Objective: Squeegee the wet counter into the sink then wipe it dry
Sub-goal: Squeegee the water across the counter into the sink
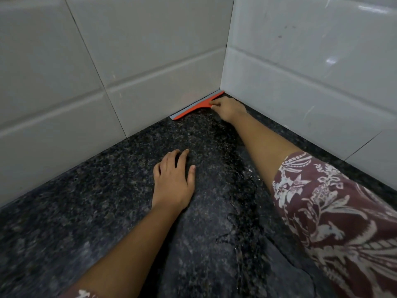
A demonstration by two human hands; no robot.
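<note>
- Stage: looks like the start of a squeegee pass, task barely begun.
- squeegee point(196, 106): orange body, grey blade, at the far corner of the counter point(86, 211). Blade lies along the back edge against the foot of the tiled wall point(129, 61), one end tucked right into the corner.
- right hand point(228, 109): arm stretched across to the far corner, fingers curled round the squeegee's handle and gripping it. The handle itself is mostly hidden under the hand.
- left hand point(174, 181): flat on the counter mid-surface, palm down, fingers relaxed and slightly spread, holding nothing. Likely bracing for the reach.
- water point(236, 211): wet sheen with pooled edges and streaks down the middle of the counter, from near the squeegee towards the near edge and under the right arm. The left part of the counter looks duller; cannot tell if it is dry.
- Done: nothing I can confirm. Water is visibly on the surface.
- Left: pull the water off towards the sink, probably in several passes, then the whole dry wipe.
- Sink: not in view, so the pull direction is a guess.
- Cloth or towel for the wipe: none in view.
- Counts: one squeegee, two hands, one counter, two tiled walls meeting at the corner.
- patterned sleeve point(333, 211): one in full on the right arm, plus a scrap of the same print at the bottom edge by the left arm.
</note>
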